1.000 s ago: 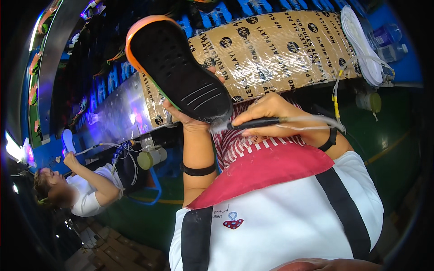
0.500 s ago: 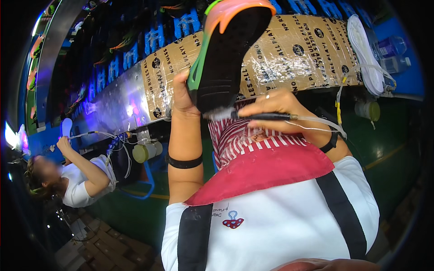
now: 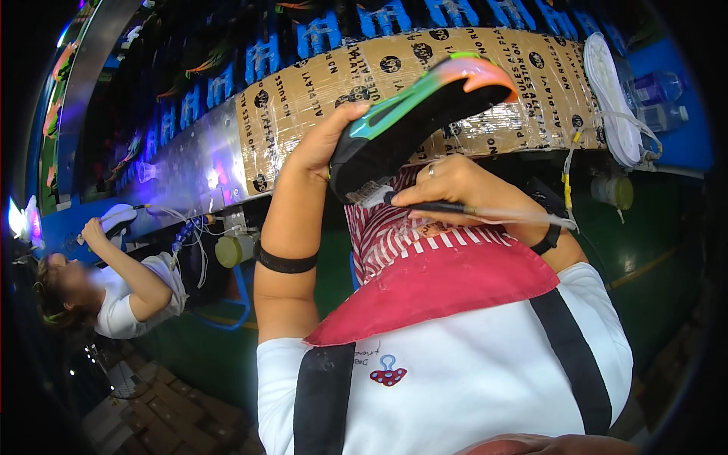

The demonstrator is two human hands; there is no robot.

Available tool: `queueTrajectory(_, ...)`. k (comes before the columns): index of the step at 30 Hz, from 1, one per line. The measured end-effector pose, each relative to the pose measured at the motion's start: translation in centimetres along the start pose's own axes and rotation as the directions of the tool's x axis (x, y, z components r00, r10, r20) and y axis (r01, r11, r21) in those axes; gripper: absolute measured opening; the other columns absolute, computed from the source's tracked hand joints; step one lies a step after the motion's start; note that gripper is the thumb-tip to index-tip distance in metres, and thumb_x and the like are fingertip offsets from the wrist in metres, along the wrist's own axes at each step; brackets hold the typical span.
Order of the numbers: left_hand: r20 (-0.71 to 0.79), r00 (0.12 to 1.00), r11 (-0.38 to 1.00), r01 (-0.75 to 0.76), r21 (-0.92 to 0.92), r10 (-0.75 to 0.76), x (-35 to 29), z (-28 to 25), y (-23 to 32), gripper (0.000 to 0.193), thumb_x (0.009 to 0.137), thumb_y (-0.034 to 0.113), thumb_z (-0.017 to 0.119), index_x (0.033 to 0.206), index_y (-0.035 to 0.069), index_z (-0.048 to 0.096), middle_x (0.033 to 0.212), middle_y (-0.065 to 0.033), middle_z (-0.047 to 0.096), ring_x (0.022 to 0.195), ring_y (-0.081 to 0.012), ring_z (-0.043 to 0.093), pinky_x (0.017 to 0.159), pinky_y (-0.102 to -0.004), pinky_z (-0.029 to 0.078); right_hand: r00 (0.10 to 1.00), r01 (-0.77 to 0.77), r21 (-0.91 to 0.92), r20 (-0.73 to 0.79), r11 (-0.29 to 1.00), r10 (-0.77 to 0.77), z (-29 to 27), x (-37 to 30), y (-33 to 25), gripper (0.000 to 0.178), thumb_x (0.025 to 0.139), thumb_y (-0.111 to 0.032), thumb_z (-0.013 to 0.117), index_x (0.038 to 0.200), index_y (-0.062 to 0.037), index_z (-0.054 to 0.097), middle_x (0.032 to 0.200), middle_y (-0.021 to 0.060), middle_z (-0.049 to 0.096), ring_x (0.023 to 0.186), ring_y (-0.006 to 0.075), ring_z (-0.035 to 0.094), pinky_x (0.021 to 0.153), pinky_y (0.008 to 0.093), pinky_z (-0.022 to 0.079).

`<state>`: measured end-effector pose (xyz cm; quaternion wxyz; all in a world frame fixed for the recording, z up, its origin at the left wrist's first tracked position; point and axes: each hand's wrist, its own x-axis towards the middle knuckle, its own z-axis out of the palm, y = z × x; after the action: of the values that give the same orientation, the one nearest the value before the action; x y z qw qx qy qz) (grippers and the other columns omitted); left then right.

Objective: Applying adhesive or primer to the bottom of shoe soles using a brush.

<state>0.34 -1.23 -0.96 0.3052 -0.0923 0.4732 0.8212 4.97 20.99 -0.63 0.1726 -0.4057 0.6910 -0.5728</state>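
My left hand (image 3: 322, 144) grips a shoe sole (image 3: 421, 129) by one end. The sole has a black face and a sidewall running from green to orange, and it slants up to the right above my lap. My right hand (image 3: 464, 186) is closed on a black-handled brush (image 3: 431, 205) joined to a clear tube (image 3: 516, 217). The brush's pale bristles (image 3: 369, 195) meet the lower end of the sole, close below my left hand. Most of my left fingers are hidden behind the sole.
Printed cardboard (image 3: 296, 98) under clear film covers the bench edge. Beyond it stand several blue racks (image 3: 317, 34). At right are a white sole (image 3: 607, 98), plastic bottles (image 3: 660, 114) and a hanging jar (image 3: 618, 192). A co-worker (image 3: 136, 288) at left handles another sole (image 3: 117, 218).
The sole has swung down to the right and tilted, showing more of its green side. My left hand has turned with it. The brush stays at the sole's lower end.
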Motion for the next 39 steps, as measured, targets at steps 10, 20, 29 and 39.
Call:
queueTrajectory(10, -0.081, 0.988, 0.925, 0.149, 0.348, -0.128, 0.7, 1.0, 0.8, 0.037, 0.082, 0.034, 0.058, 0.1, 0.001, 0.062, 0.088, -0.0086, 0.065, 0.07, -0.012, 0.062, 0.063, -0.0225, 0.05, 0.986, 0.158, -0.126, -0.033, 0.979, -0.164, 0.3, -0.3, 1.1, 0.022, 0.07, -0.012, 0.07, 0.091, -0.0066, 0.067, 0.062, 0.0104, 0.057, 0.054, 0.0273, 0.054, 0.053, 0.0346, 0.043)
queueTrajectory(20, -0.117, 0.962, 0.869, 0.272, 0.412, -0.246, 1.1, 0.5, 1.0, 0.041, 0.084, 0.039, 0.055, 0.103, 0.004, 0.062, 0.092, -0.0079, 0.064, 0.075, -0.0113, 0.061, 0.067, -0.0226, 0.049, 0.966, 0.209, -0.227, -0.105, 0.951, -0.237, 0.3, -0.8, 1.4, 0.024, 0.07, -0.01, 0.068, 0.094, -0.0052, 0.065, 0.06, 0.0084, 0.053, 0.056, 0.0242, 0.053, 0.053, 0.0327, 0.043)
queueTrajectory(29, -0.165, 0.964, 0.89, 0.257, 0.376, -0.209, 0.3, 1.3, 1.2, 0.041, 0.084, 0.037, 0.054, 0.106, 0.003, 0.059, 0.094, -0.0097, 0.064, 0.077, -0.0149, 0.061, 0.071, -0.0261, 0.049, 0.958, 0.192, -0.241, -0.167, 0.951, -0.235, 0.0, -1.1, 1.7, 0.022, 0.07, -0.008, 0.071, 0.092, -0.0074, 0.067, 0.063, 0.0075, 0.058, 0.056, 0.0219, 0.055, 0.053, 0.0305, 0.044)
queueTrajectory(39, -0.141, 0.975, 0.979, 0.15, -0.14, -0.169, 0.3, 0.6, -4.3, 0.042, 0.085, 0.032, 0.044, 0.108, -0.001, 0.057, 0.099, -0.0163, 0.063, 0.086, -0.0254, 0.064, 0.08, -0.0351, 0.051, 0.849, -0.083, 0.099, -0.515, 0.992, 0.122, -2.9, -2.3, 3.2, 0.02, 0.072, -0.01, 0.07, 0.09, -0.0017, 0.067, 0.079, 0.0102, 0.067, 0.072, 0.015, 0.063, 0.065, 0.0247, 0.048)
